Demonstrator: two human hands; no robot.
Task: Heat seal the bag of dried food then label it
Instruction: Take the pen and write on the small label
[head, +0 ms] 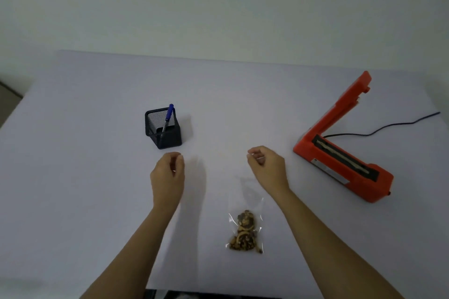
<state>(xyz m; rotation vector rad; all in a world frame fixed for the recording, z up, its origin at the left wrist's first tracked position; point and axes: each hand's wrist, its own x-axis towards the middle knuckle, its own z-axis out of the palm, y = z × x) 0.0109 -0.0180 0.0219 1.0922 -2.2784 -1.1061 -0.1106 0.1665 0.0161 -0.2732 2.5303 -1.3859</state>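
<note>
A clear plastic bag of brown dried food (246,230) lies flat on the white table (97,177) near the front edge, its empty top end pointing away from me. My right hand (266,167) hovers just beyond that top end, fingers loosely curled and holding nothing. My left hand (167,175) floats left of the bag, fingers also curled and empty. An orange heat sealer (340,153) stands at the right with its arm raised. A blue pen (168,116) stands in a black mesh holder (163,130) beyond my left hand.
The sealer's black power cord (388,126) trails off to the right edge of the table. A pale wall rises behind the table's far edge.
</note>
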